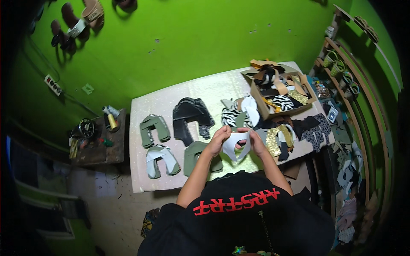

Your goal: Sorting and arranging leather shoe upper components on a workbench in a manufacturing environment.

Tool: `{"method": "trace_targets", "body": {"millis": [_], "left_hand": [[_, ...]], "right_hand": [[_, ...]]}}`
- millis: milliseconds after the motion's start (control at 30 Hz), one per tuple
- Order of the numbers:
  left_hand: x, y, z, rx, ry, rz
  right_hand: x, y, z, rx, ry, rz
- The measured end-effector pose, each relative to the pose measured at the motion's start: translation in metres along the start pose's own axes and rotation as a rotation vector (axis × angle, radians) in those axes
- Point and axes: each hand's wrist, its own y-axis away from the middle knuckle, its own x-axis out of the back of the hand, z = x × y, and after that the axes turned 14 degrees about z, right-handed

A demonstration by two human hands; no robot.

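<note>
white piece [230, 146], one, held in two hands [221, 138]

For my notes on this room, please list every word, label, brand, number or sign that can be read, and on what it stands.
Black shirt: large red letters across it; I do not copy the wording.
Blue-and-white packet at the right: any print is too small to read.
I can make out no other text.

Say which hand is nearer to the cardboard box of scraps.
Right. The right hand is on the person's side of the cardboard box, toward its left end; the left hand is farther left, and both hold the white piece.
</note>
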Motion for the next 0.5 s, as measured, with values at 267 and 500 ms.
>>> {"method": "trace_targets", "body": {"millis": [267, 500], "left_hand": [[0.098, 0.07, 0.054, -0.109, -0.122, 0.464], [0.202, 0.147, 0.068, 0.11, -0.4, 0.579]], "right_hand": [[-0.101, -0.017, 0.043, -0.15, 0.237, -0.038], [-0.187, -0.026, 0.099, -0.055, 0.405, 0.001]]}}
